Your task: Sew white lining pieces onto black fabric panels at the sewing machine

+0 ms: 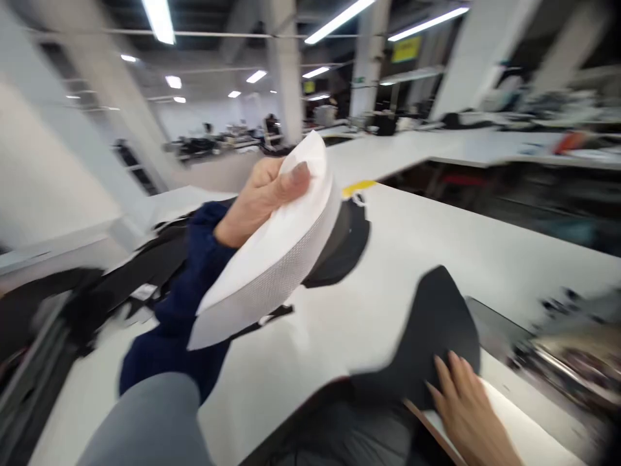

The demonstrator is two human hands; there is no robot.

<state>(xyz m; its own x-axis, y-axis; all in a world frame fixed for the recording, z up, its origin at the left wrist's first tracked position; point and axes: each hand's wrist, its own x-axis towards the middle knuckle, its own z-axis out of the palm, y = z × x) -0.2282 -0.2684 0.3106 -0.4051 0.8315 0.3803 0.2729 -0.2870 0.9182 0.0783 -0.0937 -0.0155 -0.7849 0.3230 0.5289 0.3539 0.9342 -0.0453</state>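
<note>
My left hand [272, 194] grips a thick stack of white cut pieces [276, 252], thumb on top and fingers beneath. The stack is raised above the table and tilted; its pieces are curved, with a fine mesh look along the side. Fingers spread, my right hand [468, 401] lies on a dark grey, smooth, curved piece [436, 323] at the front right. Part of that piece overlaps black material [349, 427] near my lap. Behind the white stack, dark rounded pieces [342, 252] lie on the table, partly hidden by it.
A sewing machine [577, 362], blurred, stands at the right edge of the white table [388, 239]. Black cut pieces [160, 259] are heaped at the left. A yellow strip [359, 187] lies behind the dark pieces. More worktables [460, 145] stand farther back.
</note>
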